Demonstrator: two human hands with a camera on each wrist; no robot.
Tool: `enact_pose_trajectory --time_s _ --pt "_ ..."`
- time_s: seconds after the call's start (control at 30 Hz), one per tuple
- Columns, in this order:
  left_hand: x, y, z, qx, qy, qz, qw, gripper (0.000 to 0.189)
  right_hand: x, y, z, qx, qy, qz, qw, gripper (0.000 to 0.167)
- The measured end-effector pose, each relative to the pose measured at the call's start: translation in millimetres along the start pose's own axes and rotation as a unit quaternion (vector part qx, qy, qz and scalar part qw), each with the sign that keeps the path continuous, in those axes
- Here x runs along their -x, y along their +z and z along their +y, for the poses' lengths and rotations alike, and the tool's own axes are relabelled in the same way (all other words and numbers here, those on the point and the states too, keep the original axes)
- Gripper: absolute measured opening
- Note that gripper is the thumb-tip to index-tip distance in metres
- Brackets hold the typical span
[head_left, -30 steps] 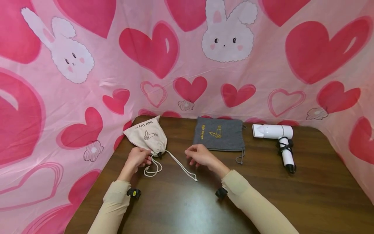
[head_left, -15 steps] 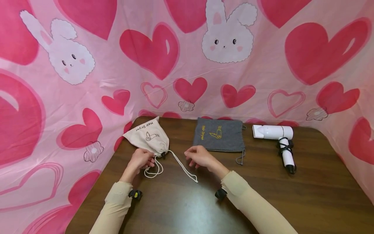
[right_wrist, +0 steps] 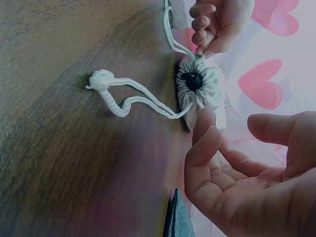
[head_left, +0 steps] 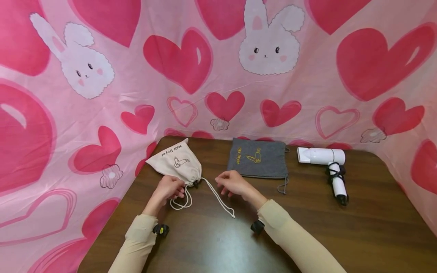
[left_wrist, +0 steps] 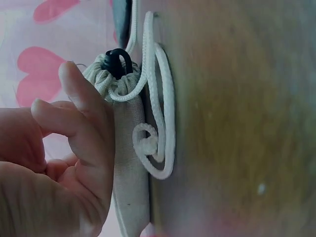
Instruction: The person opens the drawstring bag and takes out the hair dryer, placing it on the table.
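In the head view a cream drawstring bag [head_left: 177,163], printed "Hair Dryer", lies bulging at the table's left. Its mouth is gathered, and a black end [right_wrist: 191,80] pokes out there. My left hand [head_left: 170,188] touches the side of the bag near the mouth, fingers loosely bent; in the left wrist view no cloth shows between thumb and fingertips. White cords [left_wrist: 165,108] trail from both sides of the mouth. My right hand [head_left: 235,184] hovers to the right of the bag, thumb and fingers apart, holding nothing. What fills the bag is mostly hidden.
A flat grey drawstring bag [head_left: 257,159] with yellow print lies at the table's back middle. Right of it is a white hair dryer [head_left: 322,156], its black cord wound round the handle. A pink heart-patterned cloth [head_left: 191,125] hangs behind the brown table [head_left: 307,227].
The cream bag's mouth has shifted right and slightly toward me, along with my left hand. My right hand has stayed nearly still. The view has tilted slightly.
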State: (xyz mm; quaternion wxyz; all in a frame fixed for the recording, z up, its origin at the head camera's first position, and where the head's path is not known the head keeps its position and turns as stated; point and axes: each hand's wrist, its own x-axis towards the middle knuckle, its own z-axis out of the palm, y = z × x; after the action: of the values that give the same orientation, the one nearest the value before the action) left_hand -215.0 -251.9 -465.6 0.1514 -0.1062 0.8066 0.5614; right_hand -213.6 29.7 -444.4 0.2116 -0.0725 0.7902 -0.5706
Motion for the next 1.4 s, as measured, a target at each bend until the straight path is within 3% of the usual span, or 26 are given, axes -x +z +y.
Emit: enact_pose_trajectory --time_s 0.17,0.3,0.87,1.4 --pt "0.3 -0.4 -4.8 0.056 0.003 -0.031 0.998 0.018 -3.2 2 3 -0.002 0.003 -0.005 1.0 0.033" --pt "4.2 1.2 -5.9 0.084 0.003 -0.034 0.9959 0.017 -4.3 3 3 -0.007 0.008 -0.01 0.9999 0.033" --pt "19.0 24.2 -1.7 0.048 0.011 -0.062 0.9969 0.017 -2.3 -1 6 -0.022 0.02 -0.023 0.9993 0.031" --pt "15.0 29.5 -2.3 0.079 0.005 -0.107 0.9911 0.018 -7.3 -1 10 -0.043 0.035 -0.017 0.9983 0.027"
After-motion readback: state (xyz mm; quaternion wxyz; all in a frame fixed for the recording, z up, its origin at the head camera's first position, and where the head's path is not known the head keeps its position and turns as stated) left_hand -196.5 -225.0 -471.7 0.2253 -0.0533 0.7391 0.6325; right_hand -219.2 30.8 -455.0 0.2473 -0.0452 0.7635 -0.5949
